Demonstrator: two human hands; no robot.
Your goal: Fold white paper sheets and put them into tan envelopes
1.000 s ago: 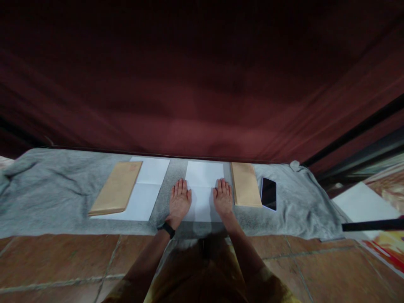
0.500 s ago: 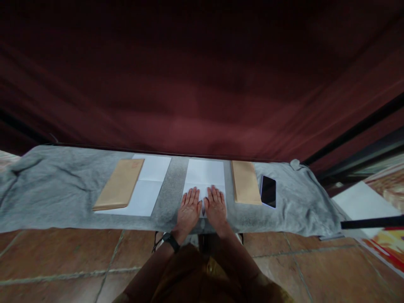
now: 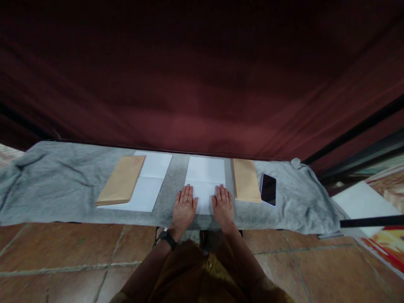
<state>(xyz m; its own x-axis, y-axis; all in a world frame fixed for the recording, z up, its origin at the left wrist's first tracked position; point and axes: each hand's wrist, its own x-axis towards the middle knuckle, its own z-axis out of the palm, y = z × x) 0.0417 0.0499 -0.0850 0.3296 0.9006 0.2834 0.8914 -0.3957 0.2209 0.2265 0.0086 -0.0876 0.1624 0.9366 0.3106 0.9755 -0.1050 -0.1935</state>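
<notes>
In the middle of the cloth-covered surface lies a white sheet of paper [image 3: 205,170] with a crease across it. My left hand [image 3: 184,207] rests flat, palm down, on the sheet's left edge. On its right edge lies my right hand [image 3: 223,207], also palm down with fingers stretched. Bare paper shows between the two hands, and neither holds anything. To the right of the sheet is a stack of brown envelopes [image 3: 246,181]. Farther left, another brown envelope stack [image 3: 121,180] partly covers creased white paper [image 3: 147,189].
A phone [image 3: 268,190] lies right of the right-hand envelopes. Grey cloth [image 3: 63,185] covers the long narrow surface. Behind it rises a dark red panel [image 3: 202,122]. Past the right end are a black bar [image 3: 372,221] and a white sheet [image 3: 366,206]. Below is a tiled floor [image 3: 72,248].
My hands have slid apart across the paper, the left one leftward and the right one rightward, toward its side edges. The camera view has shifted slightly.
</notes>
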